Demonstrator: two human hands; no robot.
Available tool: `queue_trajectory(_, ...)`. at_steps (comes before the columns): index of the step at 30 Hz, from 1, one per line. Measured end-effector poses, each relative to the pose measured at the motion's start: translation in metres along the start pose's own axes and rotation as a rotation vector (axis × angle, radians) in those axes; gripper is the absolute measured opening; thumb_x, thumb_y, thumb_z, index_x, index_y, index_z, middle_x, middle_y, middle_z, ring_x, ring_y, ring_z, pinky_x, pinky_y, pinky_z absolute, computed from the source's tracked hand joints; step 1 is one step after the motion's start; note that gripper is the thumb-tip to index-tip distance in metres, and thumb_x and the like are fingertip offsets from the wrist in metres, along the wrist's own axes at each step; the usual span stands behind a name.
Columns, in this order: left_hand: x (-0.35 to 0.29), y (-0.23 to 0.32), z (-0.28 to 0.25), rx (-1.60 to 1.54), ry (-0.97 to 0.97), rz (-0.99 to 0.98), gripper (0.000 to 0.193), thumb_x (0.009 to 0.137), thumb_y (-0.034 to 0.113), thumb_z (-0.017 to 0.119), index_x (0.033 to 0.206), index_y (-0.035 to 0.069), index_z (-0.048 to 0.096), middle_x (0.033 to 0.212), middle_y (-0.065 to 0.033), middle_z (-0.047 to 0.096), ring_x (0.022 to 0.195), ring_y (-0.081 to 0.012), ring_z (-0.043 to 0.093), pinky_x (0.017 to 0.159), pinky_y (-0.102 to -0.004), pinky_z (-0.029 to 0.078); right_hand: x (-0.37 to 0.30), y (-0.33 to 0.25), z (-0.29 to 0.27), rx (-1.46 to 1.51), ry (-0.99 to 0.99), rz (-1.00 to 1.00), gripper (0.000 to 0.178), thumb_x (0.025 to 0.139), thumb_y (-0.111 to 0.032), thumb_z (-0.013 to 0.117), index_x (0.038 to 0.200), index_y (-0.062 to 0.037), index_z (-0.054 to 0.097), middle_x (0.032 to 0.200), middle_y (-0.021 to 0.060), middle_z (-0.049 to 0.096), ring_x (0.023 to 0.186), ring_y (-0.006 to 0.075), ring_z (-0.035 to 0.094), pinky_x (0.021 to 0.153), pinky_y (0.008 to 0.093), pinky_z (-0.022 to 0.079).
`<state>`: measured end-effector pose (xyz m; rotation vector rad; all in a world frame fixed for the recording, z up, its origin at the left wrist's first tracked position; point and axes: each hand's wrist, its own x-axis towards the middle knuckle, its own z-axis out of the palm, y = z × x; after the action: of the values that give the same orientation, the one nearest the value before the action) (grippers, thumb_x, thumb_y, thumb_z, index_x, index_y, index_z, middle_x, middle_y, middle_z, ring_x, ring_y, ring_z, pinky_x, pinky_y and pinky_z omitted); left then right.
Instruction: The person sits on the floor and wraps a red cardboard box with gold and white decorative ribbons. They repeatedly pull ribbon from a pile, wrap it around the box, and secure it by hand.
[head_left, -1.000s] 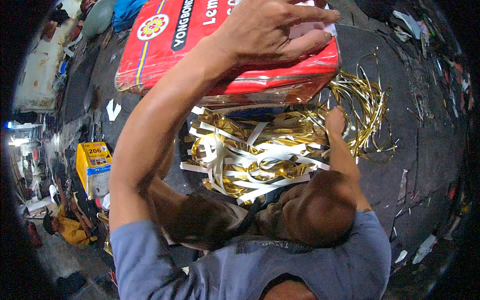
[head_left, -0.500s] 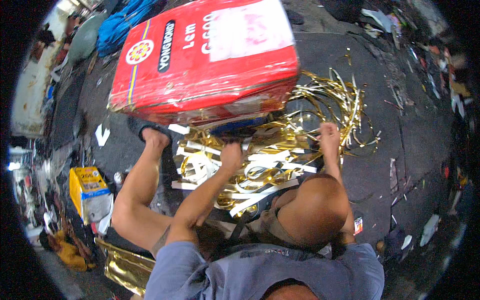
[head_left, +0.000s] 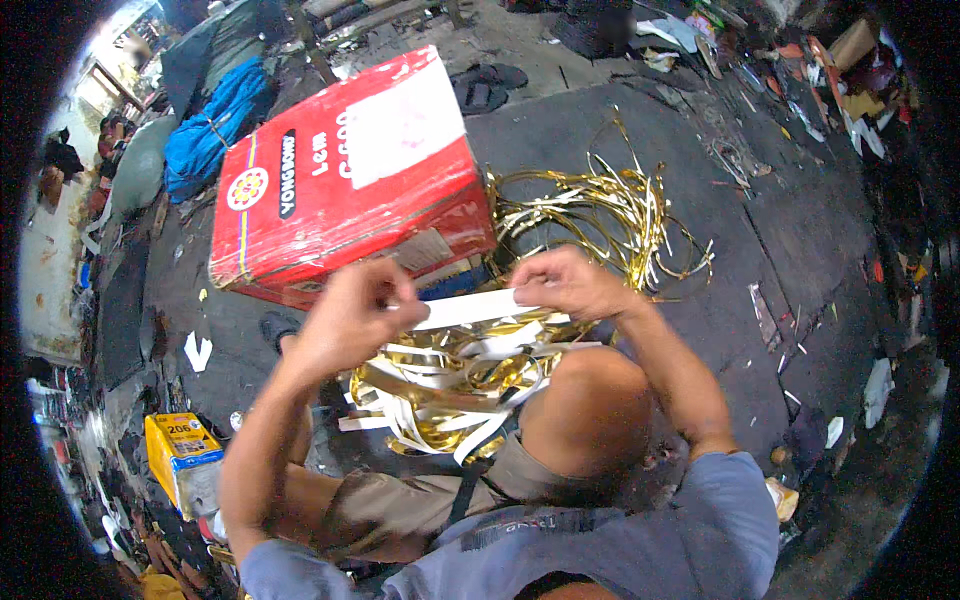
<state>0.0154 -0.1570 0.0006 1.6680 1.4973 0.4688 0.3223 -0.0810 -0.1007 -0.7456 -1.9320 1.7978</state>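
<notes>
A flat white strip (head_left: 465, 308) is stretched level in front of the red box. Its left end is pinched in my left hand (head_left: 362, 312), which is slightly blurred. My right hand (head_left: 575, 284) grips the other end between thumb and fingers, with the forearm reaching in from the right. Below the strip, between my legs, lies a tangled pile of gold and white strips (head_left: 440, 375). To the right of the box, a looped bundle of narrow gold strips (head_left: 640, 215) spreads over the dark mat.
The large red box (head_left: 340, 190) stands just beyond my hands. A yellow, blue and white container (head_left: 185, 460) sits at my left, with a white scrap (head_left: 198, 351) beyond it. Blue cloth (head_left: 215, 125) lies at the far left, and dark sandals (head_left: 485, 87) lie behind the box.
Both hands have risen from the pile and come together in front of the box, with the white strip now stretched between them. The box appears farther left and smaller as the view shifted.
</notes>
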Motion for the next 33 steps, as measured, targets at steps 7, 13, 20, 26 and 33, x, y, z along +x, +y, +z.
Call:
queue_trajectory(7,-0.038,0.003,-0.161,-0.008,0.264,0.031,0.017,0.09,0.017,0.079,0.09,0.002,0.071,0.082,-0.0016,0.072,0.075,-0.0088,0.064,0.069,-0.0263,0.051,0.067,-0.156,-0.041,-0.338,0.072,-0.132,0.03,0.097,-0.029,0.075,0.098,0.0003,0.075,0.086,0.0003,0.072,0.083,0.0077,0.062,0.074,0.0292,0.051)
queue_trajectory(13,0.025,-0.007,-0.167,0.847,0.844,0.387,0.056,0.066,0.011,0.087,0.12,0.004,0.072,0.132,-0.0182,0.063,0.125,-0.0369,0.058,0.105,-0.0463,0.05,0.15,-0.169,-0.057,-1.135,0.25,-0.271,0.027,0.09,-0.021,0.071,0.108,-0.0017,0.078,0.102,0.0194,0.077,0.094,0.0353,0.075,0.084,0.0439,0.058)
queue_trajectory(20,0.131,0.012,-0.047,-0.146,0.481,0.449,0.033,0.088,0.02,0.083,0.114,0.002,0.073,0.102,-0.0109,0.075,0.089,-0.019,0.069,0.079,-0.0344,0.056,0.147,-0.16,-0.029,-1.07,0.459,-0.198,0.029,0.085,-0.031,0.079,0.102,-0.0083,0.075,0.095,0.0188,0.077,0.092,0.0379,0.075,0.083,0.0484,0.058)
queue_trajectory(26,0.129,0.012,-0.033,-0.183,0.556,0.477,0.018,0.09,0.016,0.079,0.099,0.001,0.077,0.096,-0.0115,0.073,0.082,-0.0188,0.067,0.074,-0.0344,0.054,0.127,-0.146,-0.031,-1.257,0.542,-0.436,0.018,0.088,-0.027,0.078,0.096,-0.0111,0.077,0.093,0.0087,0.068,0.087,0.0321,0.069,0.075,0.0445,0.056)
queue_trajectory(33,0.131,0.006,-0.033,-0.083,0.594,0.571,0.013,0.086,0.012,0.078,0.094,0.002,0.078,0.092,-0.0134,0.072,0.081,-0.0225,0.068,0.073,-0.0362,0.054,0.12,-0.14,-0.036,-1.062,0.482,-0.47,0.02,0.087,-0.025,0.079,0.099,-0.0095,0.082,0.094,0.0102,0.066,0.087,0.0301,0.068,0.078,0.042,0.056)
